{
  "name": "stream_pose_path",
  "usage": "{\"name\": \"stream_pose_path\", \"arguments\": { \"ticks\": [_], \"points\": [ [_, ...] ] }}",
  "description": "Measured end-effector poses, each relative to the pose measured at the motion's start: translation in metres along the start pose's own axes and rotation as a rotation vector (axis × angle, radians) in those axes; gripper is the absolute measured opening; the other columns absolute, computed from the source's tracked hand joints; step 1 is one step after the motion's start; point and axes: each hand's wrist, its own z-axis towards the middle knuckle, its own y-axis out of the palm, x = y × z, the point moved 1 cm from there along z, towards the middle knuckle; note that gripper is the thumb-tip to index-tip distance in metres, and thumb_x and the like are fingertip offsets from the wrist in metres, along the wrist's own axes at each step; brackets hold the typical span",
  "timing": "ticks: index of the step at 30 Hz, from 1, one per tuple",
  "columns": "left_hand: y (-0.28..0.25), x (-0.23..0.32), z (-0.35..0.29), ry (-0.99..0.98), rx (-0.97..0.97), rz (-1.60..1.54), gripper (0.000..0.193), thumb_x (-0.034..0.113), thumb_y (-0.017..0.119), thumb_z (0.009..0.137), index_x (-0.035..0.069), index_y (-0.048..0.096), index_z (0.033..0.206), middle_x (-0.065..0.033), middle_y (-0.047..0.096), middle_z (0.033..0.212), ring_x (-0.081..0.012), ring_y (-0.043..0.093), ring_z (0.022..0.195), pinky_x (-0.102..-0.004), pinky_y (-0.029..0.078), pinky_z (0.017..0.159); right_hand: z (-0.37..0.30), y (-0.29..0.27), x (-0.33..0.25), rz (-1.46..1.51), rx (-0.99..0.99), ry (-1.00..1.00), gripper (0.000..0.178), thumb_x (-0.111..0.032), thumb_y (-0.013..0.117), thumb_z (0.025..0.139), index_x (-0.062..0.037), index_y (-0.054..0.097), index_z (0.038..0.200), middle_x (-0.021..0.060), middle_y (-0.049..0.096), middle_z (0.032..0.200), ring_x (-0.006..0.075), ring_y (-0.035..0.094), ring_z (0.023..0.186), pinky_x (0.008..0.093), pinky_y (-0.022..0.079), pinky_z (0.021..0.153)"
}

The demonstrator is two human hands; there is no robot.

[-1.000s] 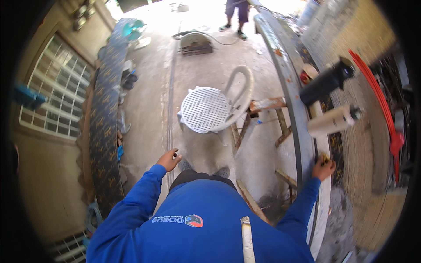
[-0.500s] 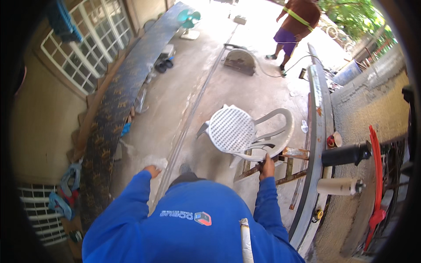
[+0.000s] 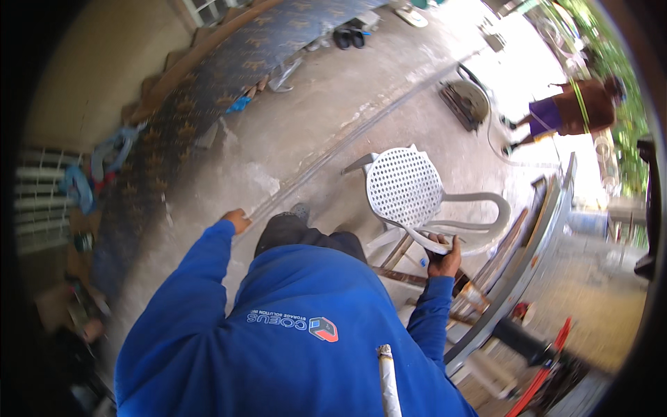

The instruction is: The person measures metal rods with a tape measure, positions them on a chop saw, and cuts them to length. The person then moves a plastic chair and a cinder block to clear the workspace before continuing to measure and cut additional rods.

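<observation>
Your right hand [image 3: 445, 258] is closed around the near curved arm of the white plastic chair [image 3: 404, 182], the fingers bent over the rail and the thumb up along its outer side, leaving little space between them. The chair is ahead of you and a little to your right, over the concrete floor [image 3: 299, 125], with its perforated seat facing up and its looped back pointing to the right; you cannot tell from here whether all its feet are down. Your left hand [image 3: 237, 221] hangs out to the left of your dark trousers, well apart from the chair, with nothing visible in it; its fingers look loosely bent, but they are too small and partly hidden to tell how far open they are. Just beside your right forearm is a rusty metal stand [image 3: 472, 297], and next to that runs a long grey beam [image 3: 517, 295], with a black bottle [image 3: 521, 340] and a cream bottle [image 3: 490, 374] at its far side. Farther ahead, a machine with a half-round guard [image 3: 467, 103] rests on the floor, near a person in purple shorts [image 3: 580, 111].
</observation>
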Motion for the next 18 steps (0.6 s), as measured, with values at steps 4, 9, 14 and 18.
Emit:
{"name": "stream_pose_path", "arguments": {
  "ticks": [4,9,14,18],
  "points": [
    [0.044,-0.024,-0.063,-0.282,0.179,-0.273,0.059,0.048,0.064,0.093,0.002,0.063,0.131,-0.0233,0.066,0.129,-0.0377,0.062,0.122,-0.0422,0.048,0.106,0.019,0.035,-0.016,-0.067,-0.200,0.011,0.042,-0.023,0.046,0.102,0.0088,0.043,0.129,0.0219,0.059,0.123,0.0466,0.064,0.111,0.0607,0.057,0.096],
    [0.135,-0.017,-0.135,-0.249,0.178,-0.371,0.062,0.047,0.064,0.094,0.002,0.057,0.136,-0.0217,0.070,0.121,-0.0370,0.065,0.116,-0.0424,0.050,0.102,0.027,0.110,-0.026,-0.149,-0.286,-0.029,0.029,-0.018,0.047,0.099,0.0091,0.051,0.109,0.0203,0.060,0.109,0.0458,0.063,0.111,0.0571,0.058,0.096],
    [0.204,-0.031,-0.199,-0.292,0.236,-0.550,0.063,0.048,0.064,0.093,0.002,0.056,0.136,-0.0214,0.072,0.117,-0.0379,0.067,0.112,-0.0429,0.051,0.100,-0.038,0.184,-0.017,-0.286,-0.455,-0.044,0.028,-0.018,0.053,0.096,0.0092,0.052,0.103,0.0193,0.060,0.104,0.0442,0.067,0.105,0.0521,0.064,0.085],
    [0.264,-0.078,-0.225,-0.417,0.312,-0.610,0.066,0.055,0.065,0.091,0.003,0.062,0.132,-0.0248,0.069,0.121,-0.0407,0.064,0.117,-0.0456,0.051,0.101,-0.125,0.222,0.015,-0.436,-0.581,-0.011,0.023,-0.015,0.055,0.094,0.0063,0.053,0.102,0.0173,0.061,0.099,0.0457,0.069,0.101,0.0529,0.065,0.080]
  ]
}}
